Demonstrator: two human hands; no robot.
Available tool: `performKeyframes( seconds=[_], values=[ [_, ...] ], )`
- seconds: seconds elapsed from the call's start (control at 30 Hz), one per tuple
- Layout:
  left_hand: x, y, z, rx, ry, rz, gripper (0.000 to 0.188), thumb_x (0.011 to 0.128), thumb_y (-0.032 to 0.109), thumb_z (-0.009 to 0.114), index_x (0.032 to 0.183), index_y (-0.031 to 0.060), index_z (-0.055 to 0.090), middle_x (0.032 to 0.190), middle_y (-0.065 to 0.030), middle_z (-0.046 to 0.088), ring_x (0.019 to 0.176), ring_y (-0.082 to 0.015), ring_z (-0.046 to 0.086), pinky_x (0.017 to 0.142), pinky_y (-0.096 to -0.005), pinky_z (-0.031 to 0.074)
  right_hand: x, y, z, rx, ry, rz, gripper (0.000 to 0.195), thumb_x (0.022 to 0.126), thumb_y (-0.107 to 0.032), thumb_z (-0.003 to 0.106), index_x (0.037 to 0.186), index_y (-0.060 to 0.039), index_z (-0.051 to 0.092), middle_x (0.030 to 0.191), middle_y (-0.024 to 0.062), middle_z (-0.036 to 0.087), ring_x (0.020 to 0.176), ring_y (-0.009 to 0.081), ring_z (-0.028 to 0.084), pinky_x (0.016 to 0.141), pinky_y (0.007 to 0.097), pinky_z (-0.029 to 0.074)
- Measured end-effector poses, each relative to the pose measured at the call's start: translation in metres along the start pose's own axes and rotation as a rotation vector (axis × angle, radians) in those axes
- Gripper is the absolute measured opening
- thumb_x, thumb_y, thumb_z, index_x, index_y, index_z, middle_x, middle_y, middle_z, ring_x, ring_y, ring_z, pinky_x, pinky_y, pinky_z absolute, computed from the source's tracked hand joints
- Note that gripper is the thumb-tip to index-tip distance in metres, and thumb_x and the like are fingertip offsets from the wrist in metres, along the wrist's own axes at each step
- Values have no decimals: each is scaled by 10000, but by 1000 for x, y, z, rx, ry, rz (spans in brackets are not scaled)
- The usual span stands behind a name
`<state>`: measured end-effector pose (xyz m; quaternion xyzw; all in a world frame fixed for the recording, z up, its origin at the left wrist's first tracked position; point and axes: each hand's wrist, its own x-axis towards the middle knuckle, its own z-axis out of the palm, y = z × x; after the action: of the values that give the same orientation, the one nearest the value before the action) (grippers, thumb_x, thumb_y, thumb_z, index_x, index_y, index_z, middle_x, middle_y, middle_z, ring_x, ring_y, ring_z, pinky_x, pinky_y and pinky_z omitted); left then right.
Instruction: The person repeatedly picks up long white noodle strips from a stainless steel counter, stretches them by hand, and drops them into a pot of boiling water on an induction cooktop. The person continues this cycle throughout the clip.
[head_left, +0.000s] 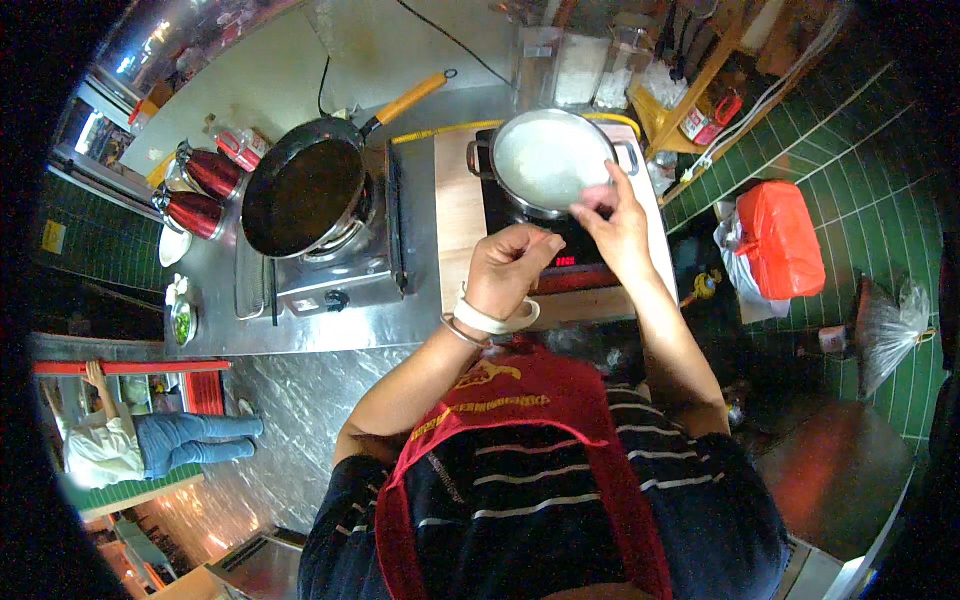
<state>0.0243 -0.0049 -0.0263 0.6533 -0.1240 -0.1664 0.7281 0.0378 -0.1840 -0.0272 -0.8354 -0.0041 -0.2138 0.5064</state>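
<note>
A metal pot (553, 157) with pale, whitish contents sits on an induction cooktop (574, 279) that shows a lit red display. My right hand (619, 217) is at the pot's near right rim, fingers spread, thumb and index apart. A blurred pinkish patch shows between its fingers; I cannot tell what it is. Just in front of the pot, over the cooktop, my left hand (514, 266) has its fingers curled together, thumb against index; whether something small is pinched there cannot be made out. A pale band and a bangle circle the left wrist.
Left of the pot, a black frying pan (304, 196) rests on a gas stove (337, 277), its wooden handle pointing back right. Two red jugs (196, 214) and a bowl of chopped greens (181, 322) stand farther left. A person (150, 446) stands at lower left.
</note>
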Motion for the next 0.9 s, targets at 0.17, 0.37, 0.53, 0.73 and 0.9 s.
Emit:
performKeyframes(
  seconds=[0.17, 0.37, 0.53, 0.73, 0.9],
  values=[
    [11, -6, 7, -30, 36, 206, 335, 986, 105, 570, 1310, 20, 554, 960, -16, 649, 750, -78, 575, 682, -221, 495, -10, -3, 4, 516, -436, 311, 146, 886, -130, 724, 941, -7, 667, 816, 21, 589, 675, 83, 590, 589, 240, 505],
    [9, -3, 2, -55, -7, 96, 102, 915, 105, 680, 850, 26, 689, 706, 50, 596, 631, -22, 495, 567, -184, 402, -1, 2, 3, -469, 130, -266, 519, 766, -10, 740, 1245, 3, 540, 913, 126, 628, 845, 263, 633, 803, 344, 524],
    [15, -7, 5, -124, 78, 76, 178, 977, 132, 588, 1098, 19, 656, 768, 17, 623, 628, -54, 526, 552, -199, 436, 1, 5, 5, 642, -294, 414, 249, 866, -74, 731, 1079, 3, 629, 904, 38, 617, 696, 108, 597, 692, 243, 512],
    [19, -11, -2, 35, 8, 209, 168, 984, 125, 570, 1093, 18, 639, 777, 8, 627, 647, -62, 524, 577, -204, 444, 5, 7, 5, -467, -3, -463, 294, 757, -20, 719, 1041, -18, 643, 897, 151, 609, 903, 347, 626, 783, 435, 526],
    [20, -6, -4, 35, 80, 20, 188, 988, 92, 550, 1135, 17, 639, 761, 10, 620, 678, -67, 549, 613, -204, 461, 8, 10, 5, 572, -190, 344, 320, 892, -61, 701, 1178, 35, 594, 936, 25, 614, 778, 104, 581, 752, 238, 500]
  ],
)
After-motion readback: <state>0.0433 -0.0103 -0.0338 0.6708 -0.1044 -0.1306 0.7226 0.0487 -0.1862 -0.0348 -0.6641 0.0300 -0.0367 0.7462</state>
